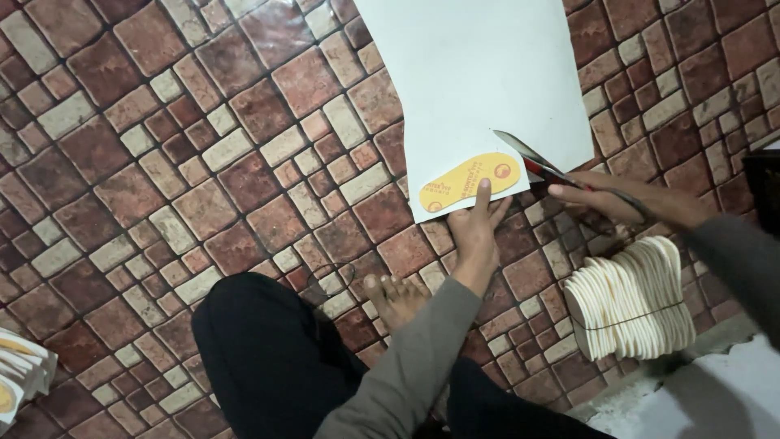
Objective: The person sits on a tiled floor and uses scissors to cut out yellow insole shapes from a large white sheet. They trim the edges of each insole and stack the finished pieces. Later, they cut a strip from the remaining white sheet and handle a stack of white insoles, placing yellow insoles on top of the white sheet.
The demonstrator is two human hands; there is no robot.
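A large white sheet (479,73) hangs over the tiled floor, held at its lower edge. My left hand (475,228) pinches the sheet's bottom, its thumb pressing a yellow insole-shaped template (470,180) flat against the sheet. My right hand (626,199) grips red-handled scissors (540,162), whose blades are open and cut into the sheet just right of the template's rounded end.
A bundled stack of white cut insoles (634,297) lies on the floor at the right. Another pile of insoles (20,374) sits at the left edge. My bare foot (396,297) and black-trousered legs (268,358) are below. A dark object (764,191) stands at far right.
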